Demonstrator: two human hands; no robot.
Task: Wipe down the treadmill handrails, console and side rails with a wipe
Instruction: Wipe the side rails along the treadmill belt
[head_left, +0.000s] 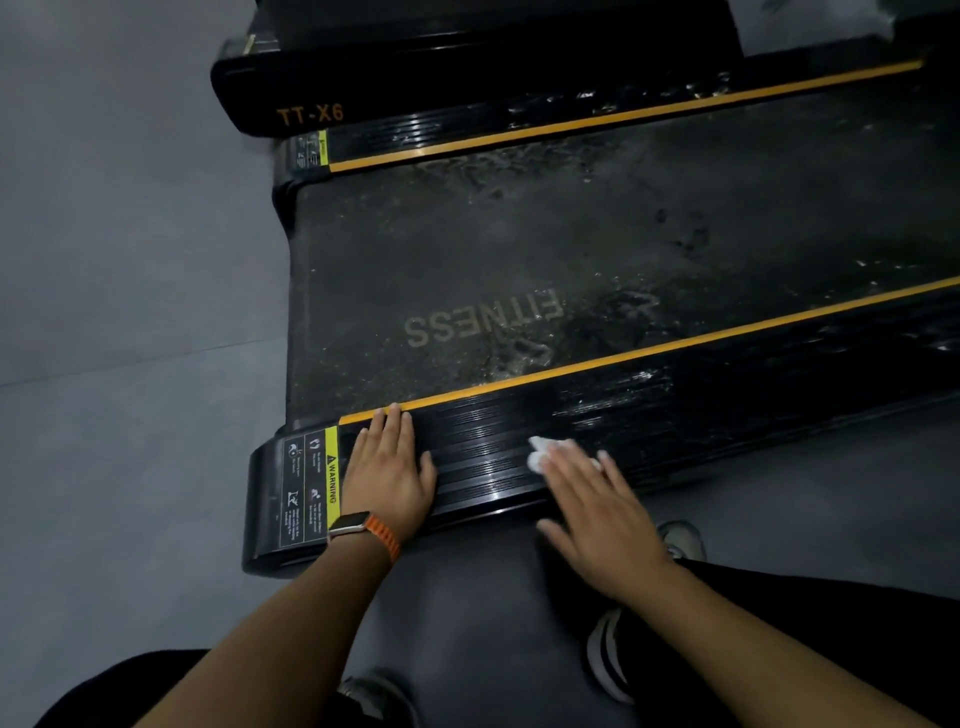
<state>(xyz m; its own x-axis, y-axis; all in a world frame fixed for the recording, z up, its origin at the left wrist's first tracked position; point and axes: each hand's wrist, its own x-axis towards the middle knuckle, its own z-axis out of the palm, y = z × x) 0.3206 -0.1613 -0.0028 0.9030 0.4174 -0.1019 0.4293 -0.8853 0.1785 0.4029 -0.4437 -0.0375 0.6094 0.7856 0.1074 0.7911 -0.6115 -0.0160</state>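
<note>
The near black side rail (649, 410) of the treadmill runs from lower left to upper right, edged with an orange stripe. My left hand (392, 467) lies flat on its rear end beside a yellow warning label (332, 467), fingers straight. My right hand (587, 499) presses a white wipe (540, 453) onto the ribbed rail with straight fingers; the wipe shows past the fingertips. The far side rail (571, 122) lies across the dusty belt (571, 260).
Grey floor (130, 312) surrounds the treadmill's rear end at left. A second black machine base marked TT-X6 (311, 114) sits beyond the far rail. My shoes (680, 540) and dark-clad knees are at the bottom, close to the near rail.
</note>
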